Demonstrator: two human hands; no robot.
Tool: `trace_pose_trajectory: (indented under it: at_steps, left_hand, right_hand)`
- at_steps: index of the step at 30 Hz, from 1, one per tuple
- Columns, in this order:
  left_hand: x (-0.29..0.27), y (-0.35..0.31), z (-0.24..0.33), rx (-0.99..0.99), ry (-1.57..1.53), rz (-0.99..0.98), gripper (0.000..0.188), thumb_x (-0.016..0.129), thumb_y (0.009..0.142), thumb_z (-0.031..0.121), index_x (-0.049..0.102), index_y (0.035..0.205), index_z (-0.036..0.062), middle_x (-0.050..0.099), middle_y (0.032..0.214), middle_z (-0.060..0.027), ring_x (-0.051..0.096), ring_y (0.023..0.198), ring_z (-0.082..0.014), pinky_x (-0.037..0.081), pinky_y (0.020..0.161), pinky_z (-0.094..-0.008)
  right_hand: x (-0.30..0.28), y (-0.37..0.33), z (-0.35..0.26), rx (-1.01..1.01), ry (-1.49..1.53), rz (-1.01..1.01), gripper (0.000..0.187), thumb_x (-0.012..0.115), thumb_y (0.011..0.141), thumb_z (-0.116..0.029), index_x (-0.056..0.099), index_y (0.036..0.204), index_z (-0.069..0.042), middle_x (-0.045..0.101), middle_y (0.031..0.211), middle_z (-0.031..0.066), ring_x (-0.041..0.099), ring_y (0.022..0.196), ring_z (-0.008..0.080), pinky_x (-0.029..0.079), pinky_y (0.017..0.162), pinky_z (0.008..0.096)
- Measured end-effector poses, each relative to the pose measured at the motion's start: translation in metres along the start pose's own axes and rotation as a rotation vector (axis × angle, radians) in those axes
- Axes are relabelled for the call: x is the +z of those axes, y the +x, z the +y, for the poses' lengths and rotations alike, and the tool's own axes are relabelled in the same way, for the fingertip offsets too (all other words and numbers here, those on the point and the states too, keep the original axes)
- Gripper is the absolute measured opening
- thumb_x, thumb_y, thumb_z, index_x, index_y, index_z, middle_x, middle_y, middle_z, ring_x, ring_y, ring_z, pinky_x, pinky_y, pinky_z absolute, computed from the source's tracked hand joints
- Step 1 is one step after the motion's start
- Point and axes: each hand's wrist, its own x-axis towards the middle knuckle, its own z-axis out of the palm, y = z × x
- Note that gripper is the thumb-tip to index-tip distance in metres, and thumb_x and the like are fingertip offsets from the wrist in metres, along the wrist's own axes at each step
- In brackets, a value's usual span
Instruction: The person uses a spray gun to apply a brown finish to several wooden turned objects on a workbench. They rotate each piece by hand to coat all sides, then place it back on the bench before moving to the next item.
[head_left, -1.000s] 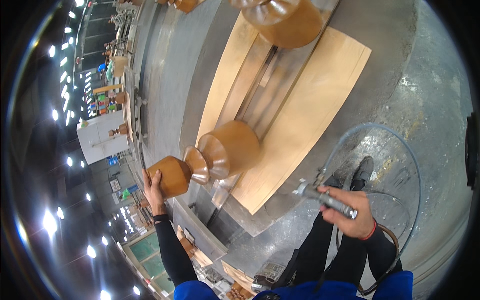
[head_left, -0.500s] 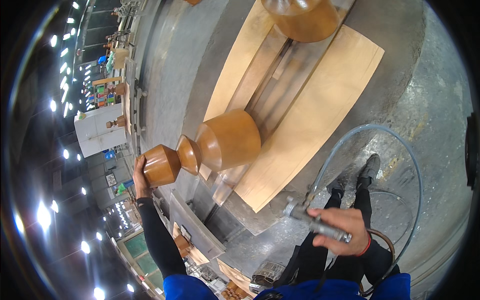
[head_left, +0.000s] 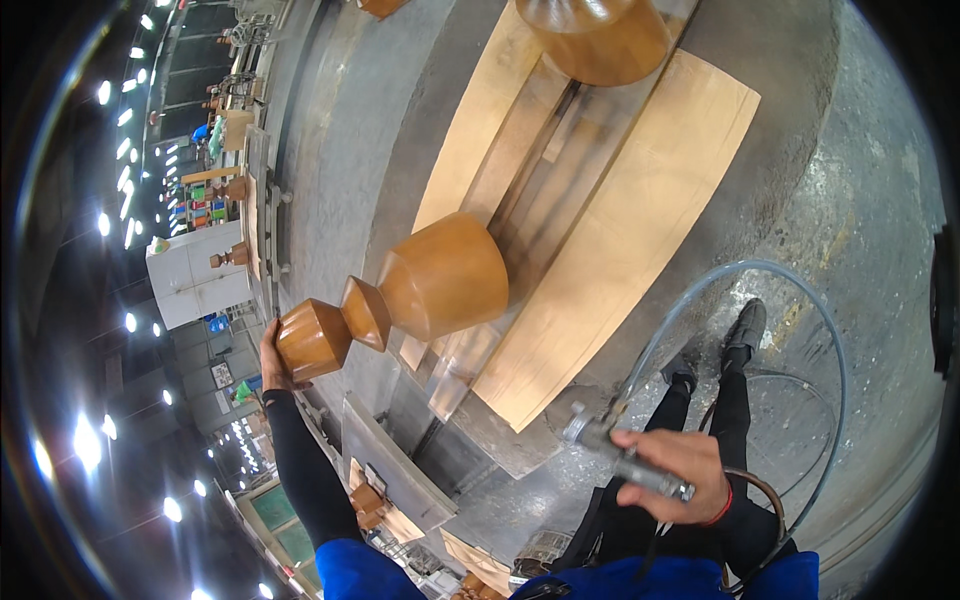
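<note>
My left hand (head_left: 272, 360), arm stretched out, grips the top end of a glossy brown turned-wood pedestal (head_left: 450, 275). This piece has a wide rounded base, a narrow flared collar in the middle and a faceted top block; its base is over the board-covered stand. Closed around the body of a metal spray gun (head_left: 585, 432) is my right hand (head_left: 692, 470), low and to the right, apart from the pedestal. A grey hose (head_left: 800, 285) loops from the gun. The fingertips of my left hand are partly hidden behind the wood.
Pale wooden boards (head_left: 640, 230) lie along the stand. A second brown wooden piece (head_left: 605, 45) stands at its far end. My feet (head_left: 742, 330) are on the grey floor by the hose. Behind my left arm is a grey bench (head_left: 390, 465); shelving and more wooden pieces line the left.
The pedestal and my left hand have shifted slightly left, and the pedestal has turned a little. My right hand keeps the spray gun, slightly lower in view. The whole view has moved slightly.
</note>
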Motion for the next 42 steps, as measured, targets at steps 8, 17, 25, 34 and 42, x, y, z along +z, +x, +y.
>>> trace_pose_trajectory:
  at_steps: [8,17,25,34,42]
  left_hand:
    - [-0.012,0.036,-0.007,0.037,-0.106,0.045,0.065,0.051,0.104,0.063,0.067,0.14,0.0127,0.071,0.136,-0.0141,0.07,0.119,-0.0357,0.051,0.106,-0.058]
    - [-0.017,0.064,-0.009,0.187,-0.154,0.174,0.055,0.056,0.109,0.053,0.07,0.127,0.0034,0.076,0.118,-0.014,0.075,0.1,-0.0275,0.059,0.091,-0.0408]
    - [-0.014,0.059,-0.009,0.342,-0.16,-0.01,0.07,0.059,0.108,0.059,0.057,0.149,0.0027,0.068,0.134,-0.0119,0.068,0.118,-0.0223,0.053,0.104,-0.0368]
    - [0.051,-0.021,0.001,0.843,0.258,-0.181,0.098,0.069,0.105,0.047,0.014,0.176,0.0071,0.028,0.176,-0.0169,0.032,0.16,-0.028,0.024,0.132,-0.0391]
    - [0.08,-0.081,0.006,0.746,0.237,-0.058,0.113,0.092,0.082,0.03,0.028,0.168,-0.0053,0.053,0.155,-0.0233,0.056,0.14,-0.0304,0.046,0.118,-0.0398]
  right_hand:
    - [0.017,0.007,0.025,0.203,-0.094,0.105,0.057,0.092,0.084,-0.011,0.071,0.135,0.005,0.079,0.106,0.024,0.081,0.086,0.0319,0.062,0.079,0.0354]
    - [0.036,0.012,0.04,0.331,-0.077,0.151,0.052,0.088,0.089,-0.013,0.071,0.133,0.008,0.08,0.112,0.0239,0.082,0.094,0.0296,0.062,0.083,0.0336]
    - [0.038,0.003,0.021,0.077,0.055,-0.03,0.058,0.091,0.084,-0.01,0.071,0.137,0.005,0.08,0.112,0.0239,0.082,0.092,0.0303,0.062,0.083,0.0336]
    - [-0.001,-0.031,0.091,0.553,-0.136,0.186,0.046,0.084,0.094,-0.019,0.072,0.131,0.006,0.08,0.111,0.0257,0.081,0.101,0.0278,0.06,0.086,0.0342]
    - [-0.064,-0.047,0.091,0.464,-0.236,0.227,0.047,0.083,0.096,-0.022,0.071,0.13,0.008,0.079,0.115,0.0271,0.08,0.106,0.0303,0.059,0.091,0.036]
